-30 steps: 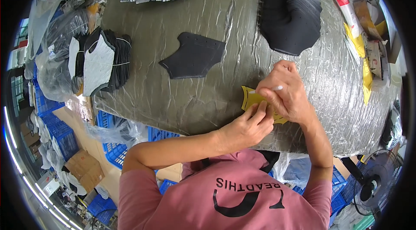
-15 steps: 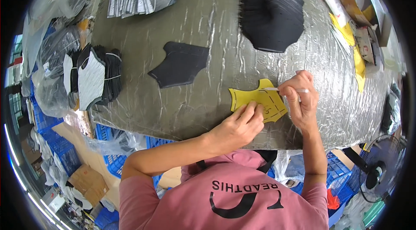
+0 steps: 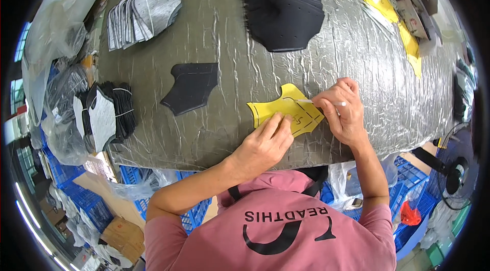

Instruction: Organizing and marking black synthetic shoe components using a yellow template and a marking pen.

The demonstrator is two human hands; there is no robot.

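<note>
A yellow pattern template (image 3: pixel 265 109) with dashed slots and a handwritten mark lies on the table near its front edge. The bunched fingertips of my left hand (image 3: pixel 268 140) press down on its lower middle. My right hand (image 3: pixel 343 112) is closed around a slim white pen (image 3: pixel 334 103), whose tip meets the template by a slot near its upper edge. Whether another piece lies under the template is hidden. To the left, a single black cut piece (image 3: pixel 191 87) of similar outline lies flat, with a faint line along its top edge.
A fanned stack of black pieces (image 3: pixel 286 10) lies at the far middle, and grey-white pieces (image 3: pixel 145 13) at the far left. Tied bundles (image 3: pixel 104 112) stand by the left edge. More yellow templates (image 3: pixel 408 49) and boxes sit at far right. A fan (image 3: pixel 454 174) stands off the table.
The whole view has shifted and turned a little, so the table things appear moved. Both hands keep their hold, and the pen tip stays at the template's upper slot.
</note>
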